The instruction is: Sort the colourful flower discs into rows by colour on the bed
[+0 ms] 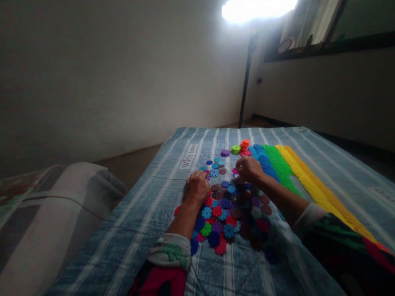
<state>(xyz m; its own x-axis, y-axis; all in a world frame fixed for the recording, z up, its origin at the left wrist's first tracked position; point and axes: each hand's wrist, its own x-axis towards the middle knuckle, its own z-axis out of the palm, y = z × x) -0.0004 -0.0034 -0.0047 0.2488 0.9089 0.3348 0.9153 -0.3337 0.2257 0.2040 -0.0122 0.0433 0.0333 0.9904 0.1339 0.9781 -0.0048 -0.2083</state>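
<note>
Many flower-shaped plastic discs in blue, red, purple, brown and green lie in a loose pile [225, 203] between my hands. My left hand [196, 189] rests at the pile's left edge, fingers curled down, their tips mostly hidden. Over the far right side of the pile is my right hand [249, 168], its fingers drawn together. A pink disc [235, 171] shows right at its fingertips; whether it is gripped is unclear. Beyond the right hand sit small stacks: a lime green one [235, 149], an orange one [245, 144] and a purple one [225, 153].
Long rows of same-coloured discs run along the right: blue [266, 163], green [279, 166], yellow [305, 185] and orange-yellow [325, 191]. All lie on a blue striped cloth [148, 219]. A lit lamp on a pole [246, 81] stands behind. Grey-white bedding [63, 213] is at left.
</note>
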